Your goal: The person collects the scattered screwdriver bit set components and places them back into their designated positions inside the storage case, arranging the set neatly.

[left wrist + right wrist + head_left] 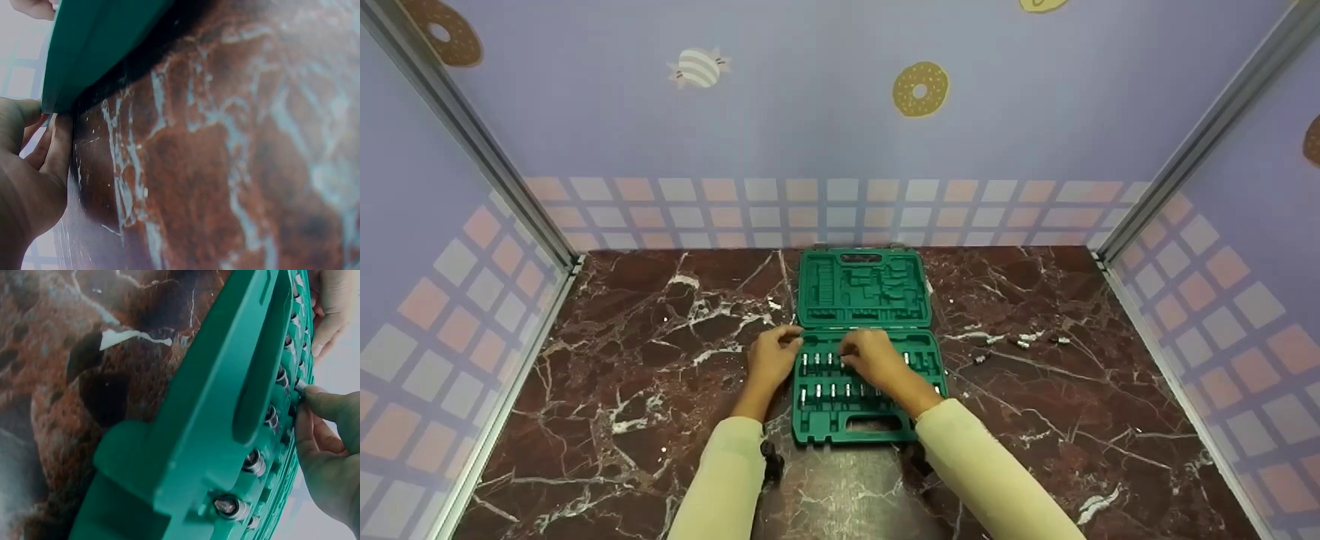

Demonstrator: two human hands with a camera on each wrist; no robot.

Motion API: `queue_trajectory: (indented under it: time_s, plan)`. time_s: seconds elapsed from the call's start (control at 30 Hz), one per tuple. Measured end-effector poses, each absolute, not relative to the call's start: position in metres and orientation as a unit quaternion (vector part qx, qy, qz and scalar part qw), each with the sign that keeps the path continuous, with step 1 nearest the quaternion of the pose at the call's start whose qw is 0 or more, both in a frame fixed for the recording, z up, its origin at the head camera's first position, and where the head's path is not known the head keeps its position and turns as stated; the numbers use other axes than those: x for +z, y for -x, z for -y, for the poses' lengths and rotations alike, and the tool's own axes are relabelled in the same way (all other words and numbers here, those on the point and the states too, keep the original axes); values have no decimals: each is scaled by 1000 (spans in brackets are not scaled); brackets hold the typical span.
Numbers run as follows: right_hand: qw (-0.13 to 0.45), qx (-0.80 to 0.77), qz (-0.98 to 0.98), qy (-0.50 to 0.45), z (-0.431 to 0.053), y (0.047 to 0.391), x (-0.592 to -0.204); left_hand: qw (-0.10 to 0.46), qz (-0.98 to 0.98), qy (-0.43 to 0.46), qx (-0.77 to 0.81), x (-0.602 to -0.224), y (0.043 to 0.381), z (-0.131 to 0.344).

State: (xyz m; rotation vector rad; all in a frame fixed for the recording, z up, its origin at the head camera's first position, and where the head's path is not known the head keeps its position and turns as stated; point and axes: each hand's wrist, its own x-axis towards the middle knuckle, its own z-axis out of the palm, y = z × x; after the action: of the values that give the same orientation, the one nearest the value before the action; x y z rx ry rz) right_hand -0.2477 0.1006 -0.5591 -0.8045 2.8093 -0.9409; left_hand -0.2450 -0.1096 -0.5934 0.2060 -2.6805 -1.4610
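Observation:
A green socket case (870, 439) lies open on the marbled tabletop, with its lid (862, 319) folded back. Short silver bit sockets (230, 507) stand in two rows in its lower half. My right hand (877, 356) is over the upper row, pinching a small silver bit socket (301, 386) between thumb and fingers at its slot. How deep that socket sits is hidden. At the left edge of the case, near the hinge, my left hand (771, 358) holds the rim with thumb and fingers; the left wrist view shows the fingertips (59, 126) against the green edge.
Several loose bit sockets (1024, 342) lie on the tabletop to the right of the case. Patterned panels (840, 150) enclose the table at the back and both sides. Dark objects (771, 461) show beside the sleeves, near the case's front edge.

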Motion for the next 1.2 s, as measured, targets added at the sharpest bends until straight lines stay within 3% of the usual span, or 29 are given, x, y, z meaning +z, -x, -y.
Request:
queue_trajectory:
  time_s: [0.63, 1.2]
  plan:
    - [106, -361, -917, 134, -92, 259, -555, 50, 877, -60, -473, -595, 246, 110]
    - [93, -361, -909, 187, -98, 261, -557, 52, 869, -61, -488, -594, 245, 109]
